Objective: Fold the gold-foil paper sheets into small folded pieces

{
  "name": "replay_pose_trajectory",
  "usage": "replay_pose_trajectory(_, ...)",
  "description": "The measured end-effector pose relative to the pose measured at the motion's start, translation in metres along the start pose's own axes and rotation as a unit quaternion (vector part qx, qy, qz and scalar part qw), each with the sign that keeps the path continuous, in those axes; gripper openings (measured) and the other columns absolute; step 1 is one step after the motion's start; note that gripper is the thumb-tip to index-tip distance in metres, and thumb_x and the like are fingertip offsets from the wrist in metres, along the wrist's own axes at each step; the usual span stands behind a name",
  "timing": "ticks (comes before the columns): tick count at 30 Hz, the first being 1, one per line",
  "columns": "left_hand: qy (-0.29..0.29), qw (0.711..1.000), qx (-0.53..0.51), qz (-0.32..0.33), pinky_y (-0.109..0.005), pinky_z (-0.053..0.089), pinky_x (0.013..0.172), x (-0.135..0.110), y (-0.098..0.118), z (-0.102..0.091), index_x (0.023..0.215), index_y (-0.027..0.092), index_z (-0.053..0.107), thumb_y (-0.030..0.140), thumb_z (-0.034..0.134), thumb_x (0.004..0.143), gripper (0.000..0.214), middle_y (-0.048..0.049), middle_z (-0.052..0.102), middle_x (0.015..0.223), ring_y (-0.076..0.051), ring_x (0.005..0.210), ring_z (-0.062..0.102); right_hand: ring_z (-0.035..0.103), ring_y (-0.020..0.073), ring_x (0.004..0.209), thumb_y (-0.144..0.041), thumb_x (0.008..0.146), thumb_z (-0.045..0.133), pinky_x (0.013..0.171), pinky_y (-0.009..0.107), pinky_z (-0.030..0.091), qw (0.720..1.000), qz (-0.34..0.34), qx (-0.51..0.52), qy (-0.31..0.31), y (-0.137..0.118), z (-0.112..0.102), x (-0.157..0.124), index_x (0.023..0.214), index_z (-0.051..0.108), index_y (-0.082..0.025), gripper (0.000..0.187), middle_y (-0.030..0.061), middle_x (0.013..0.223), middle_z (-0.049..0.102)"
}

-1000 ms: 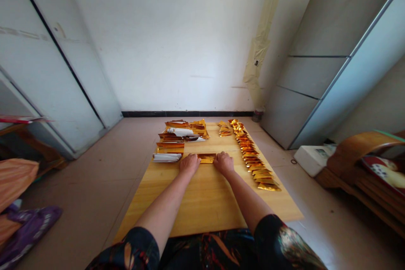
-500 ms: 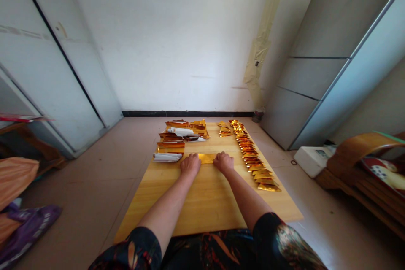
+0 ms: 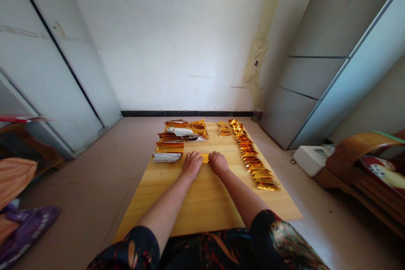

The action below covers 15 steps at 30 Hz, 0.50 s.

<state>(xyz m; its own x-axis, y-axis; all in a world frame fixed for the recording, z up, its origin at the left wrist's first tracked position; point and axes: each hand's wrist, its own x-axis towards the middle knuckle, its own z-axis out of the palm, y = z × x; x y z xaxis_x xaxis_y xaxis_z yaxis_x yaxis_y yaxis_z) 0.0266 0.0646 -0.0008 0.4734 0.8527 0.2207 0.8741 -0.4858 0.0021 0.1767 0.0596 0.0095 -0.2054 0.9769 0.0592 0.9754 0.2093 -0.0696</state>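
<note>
A small gold foil sheet [image 3: 205, 158] lies on the wooden board [image 3: 205, 202] between my two hands. My left hand [image 3: 191, 164] is closed with its fingers curled down on the sheet's left end. My right hand [image 3: 217, 162] is closed on its right end. Only a narrow strip of foil shows between them. Along the board's right side runs a row of folded gold pieces [image 3: 253, 161]. Stacks of gold and white sheets [image 3: 172, 145] sit at the far left of the board.
The board lies on a tiled floor. A grey refrigerator [image 3: 319, 76] stands at the right, with a white box [image 3: 311, 158] and a wooden chair [image 3: 363, 160] near it. White doors are at the left; purple and orange fabric [image 3: 19, 215] lies at the lower left.
My hands have drawn closer together over the gold sheet, so less of it shows between them than before.
</note>
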Motion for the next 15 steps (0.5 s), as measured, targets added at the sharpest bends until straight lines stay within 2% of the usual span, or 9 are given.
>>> replay_pose_trajectory(3, -0.023, 0.999, 0.002, 0.023, -0.034, 0.036, 0.081, -0.006, -0.003, -0.001, 0.087, 0.020, 0.066, 0.020, 0.043, 0.090, 0.023, -0.0076, 0.062, 0.093, -0.022, 0.098, 0.049, 0.059, 0.0170, 0.093, -0.015, 0.086, 0.047, 0.076, 0.024, 0.040, 0.999, 0.033, 0.025, -0.010, 0.003, 0.000, 0.001, 0.095, 0.064, -0.018, 0.019, 0.0088, 0.100, 0.064)
replay_pose_trajectory(6, -0.022, 0.999, -0.013, 0.022, -0.034, 0.036, 0.081, -0.015, -0.005, -0.005, 0.094, 0.021, 0.067, 0.021, 0.041, 0.091, 0.026, -0.0072, 0.063, 0.094, -0.022, 0.097, 0.050, 0.061, 0.0170, 0.094, -0.017, 0.086, 0.045, 0.075, 0.025, 0.041, 0.995, 0.077, 0.051, -0.028, 0.005, -0.003, 0.001, 0.096, 0.065, -0.019, 0.023, 0.0085, 0.103, 0.065)
replay_pose_trajectory(10, -0.013, 0.999, -0.042, 0.013, -0.035, 0.034, 0.083, -0.024, -0.005, -0.008, 0.105, 0.025, 0.065, 0.020, 0.039, 0.091, 0.030, -0.0056, 0.064, 0.096, -0.022, 0.098, 0.051, 0.061, 0.0224, 0.099, -0.030, 0.084, 0.048, 0.082, 0.034, 0.042, 0.986, 0.137, 0.074, -0.060, -0.003, -0.012, 0.003, 0.101, 0.064, -0.020, 0.026, 0.0101, 0.107, 0.065)
replay_pose_trajectory(13, -0.008, 0.999, -0.044, 0.002, -0.035, 0.034, 0.083, -0.027, -0.004, -0.007, 0.108, 0.027, 0.064, 0.018, 0.040, 0.090, 0.031, -0.0052, 0.063, 0.099, -0.022, 0.099, 0.051, 0.058, 0.0282, 0.105, -0.052, 0.077, 0.056, 0.088, 0.043, 0.039, 0.978, 0.181, 0.080, -0.067, -0.014, -0.017, 0.007, 0.108, 0.062, -0.019, 0.046, 0.0137, 0.111, 0.063)
replay_pose_trajectory(15, -0.004, 0.999, -0.040, -0.003, -0.035, 0.034, 0.081, -0.027, -0.004, -0.005, 0.107, 0.026, 0.064, 0.017, 0.039, 0.090, 0.032, -0.0054, 0.063, 0.099, -0.022, 0.098, 0.051, 0.056, 0.0298, 0.108, -0.059, 0.072, 0.059, 0.091, 0.046, 0.037, 0.973, 0.205, 0.079, -0.070, -0.020, -0.018, 0.010, 0.112, 0.060, -0.018, 0.057, 0.0153, 0.114, 0.061)
